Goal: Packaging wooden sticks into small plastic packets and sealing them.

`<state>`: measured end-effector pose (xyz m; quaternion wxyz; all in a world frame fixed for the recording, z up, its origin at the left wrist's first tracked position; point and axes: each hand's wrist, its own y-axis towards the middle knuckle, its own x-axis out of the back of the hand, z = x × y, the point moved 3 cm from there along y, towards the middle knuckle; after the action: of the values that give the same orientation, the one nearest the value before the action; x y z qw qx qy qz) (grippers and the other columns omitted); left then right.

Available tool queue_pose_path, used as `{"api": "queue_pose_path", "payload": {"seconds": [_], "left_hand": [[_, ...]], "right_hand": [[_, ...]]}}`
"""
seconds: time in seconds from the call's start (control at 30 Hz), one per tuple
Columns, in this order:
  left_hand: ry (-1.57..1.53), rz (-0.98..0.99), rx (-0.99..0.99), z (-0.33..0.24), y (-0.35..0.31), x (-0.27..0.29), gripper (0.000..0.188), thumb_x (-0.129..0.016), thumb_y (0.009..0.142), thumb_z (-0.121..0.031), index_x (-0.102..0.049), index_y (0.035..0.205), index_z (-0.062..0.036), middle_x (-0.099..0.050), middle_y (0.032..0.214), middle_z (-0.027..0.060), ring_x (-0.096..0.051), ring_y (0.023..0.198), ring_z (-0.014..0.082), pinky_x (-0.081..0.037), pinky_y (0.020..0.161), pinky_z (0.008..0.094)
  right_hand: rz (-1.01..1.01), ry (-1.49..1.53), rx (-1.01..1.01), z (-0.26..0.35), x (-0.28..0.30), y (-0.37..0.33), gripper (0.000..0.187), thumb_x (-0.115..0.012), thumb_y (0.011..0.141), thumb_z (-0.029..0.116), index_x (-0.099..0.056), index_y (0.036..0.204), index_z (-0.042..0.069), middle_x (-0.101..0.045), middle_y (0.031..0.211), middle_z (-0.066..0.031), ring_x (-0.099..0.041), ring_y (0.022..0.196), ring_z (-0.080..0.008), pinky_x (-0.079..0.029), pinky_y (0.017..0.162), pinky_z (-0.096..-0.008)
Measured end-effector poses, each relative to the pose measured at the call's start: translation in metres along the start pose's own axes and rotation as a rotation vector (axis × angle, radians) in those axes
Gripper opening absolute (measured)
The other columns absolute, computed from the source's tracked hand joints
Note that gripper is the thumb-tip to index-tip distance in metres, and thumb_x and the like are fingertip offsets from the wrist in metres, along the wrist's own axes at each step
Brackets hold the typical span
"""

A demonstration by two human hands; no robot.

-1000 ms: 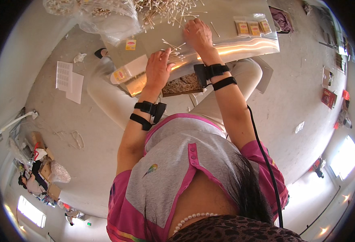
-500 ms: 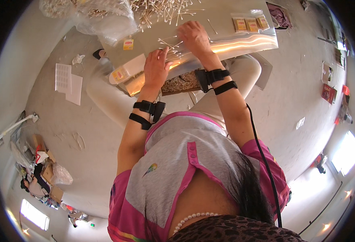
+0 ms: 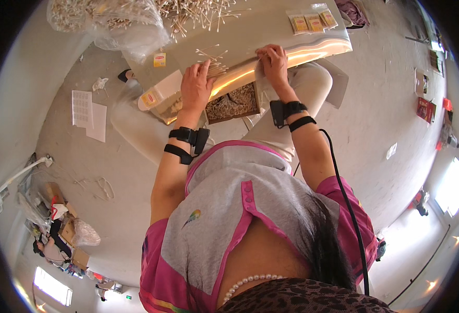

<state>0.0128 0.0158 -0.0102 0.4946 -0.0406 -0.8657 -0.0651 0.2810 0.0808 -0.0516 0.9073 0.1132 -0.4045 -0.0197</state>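
Note:
Several loose cotton swabs [image 3: 217,67] lie in a small bunch near the table's front edge. My left hand [image 3: 194,87] rests beside them, its fingers stretched out and thumb apart, with the index fingertip at the swabs. To the right, my right hand [image 3: 275,67] is at the metal-like front edge of the table [image 3: 260,32], fingers bent and drawn together. What those fingers hold, if anything, I cannot make out. Beyond my hands spreads a large pile of cotton swabs [image 3: 195,13], next to a clear plastic bag [image 3: 127,28] full of swabs.
Small packs of swabs with yellow labels [image 3: 313,22] lie at the far right. A yellow card [image 3: 159,59] is on the left, and a white packet [image 3: 153,96] with a yellow label sits at the front left corner. Below the edge is a box of swabs [image 3: 234,106].
My right hand has moved right and nearer, from above the table to its front edge. The left hand stays by the swabs. More of the box below shows.

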Motion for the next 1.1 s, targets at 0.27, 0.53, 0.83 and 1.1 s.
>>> {"api": "queue_pose_path", "payload": {"seconds": [0.27,0.53,0.83,1.1], "left_hand": [[0.028,-0.016,-0.023,0.003,0.002,-0.002,0.063,-0.081,0.082,-0.021,-0.057,0.139,-0.0111,-0.06,0.117,0.0106,-0.058,0.11,0.0322,-0.05,0.096,0.0436],[-0.04,-0.094,-0.045,0.004,0.003,0.004,0.065,-0.083,0.078,-0.018,-0.057,0.137,-0.0095,-0.058,0.116,0.0126,-0.057,0.111,0.0344,-0.05,0.096,0.0451],[-0.012,-0.049,0.048,0.003,0.011,0.012,0.074,-0.089,0.072,-0.024,-0.057,0.137,-0.0117,-0.05,0.133,0.0128,-0.049,0.124,0.0368,-0.044,0.104,0.047],[0.083,0.044,-0.023,0.016,0.02,0.017,0.085,-0.09,0.07,-0.034,-0.053,0.145,-0.0181,-0.044,0.147,0.012,-0.042,0.133,0.0371,-0.037,0.11,0.052]], "right_hand": [[0.094,0.095,0.037,0.069,-0.013,-0.082,0.012,-0.072,0.087,0.011,-0.072,0.1,0.013,-0.063,0.11,-0.0068,-0.055,0.11,-0.0323,-0.042,0.094,-0.0462],[0.106,-0.03,0.139,0.107,-0.023,-0.019,0.016,-0.072,0.086,0.013,-0.072,0.103,0.013,-0.065,0.111,-0.0055,-0.057,0.108,-0.0294,-0.044,0.092,-0.0439],[0.271,-0.106,0.343,0.089,-0.055,0.026,0.014,-0.066,0.088,0.012,-0.069,0.101,0.013,-0.062,0.111,-0.0061,-0.057,0.11,-0.0288,-0.045,0.092,-0.0434],[0.322,-0.033,0.39,0.089,-0.052,0.032,0.01,-0.065,0.089,0.012,-0.063,0.099,0.009,-0.061,0.108,-0.0083,-0.058,0.108,-0.0301,-0.046,0.091,-0.0435]]}}
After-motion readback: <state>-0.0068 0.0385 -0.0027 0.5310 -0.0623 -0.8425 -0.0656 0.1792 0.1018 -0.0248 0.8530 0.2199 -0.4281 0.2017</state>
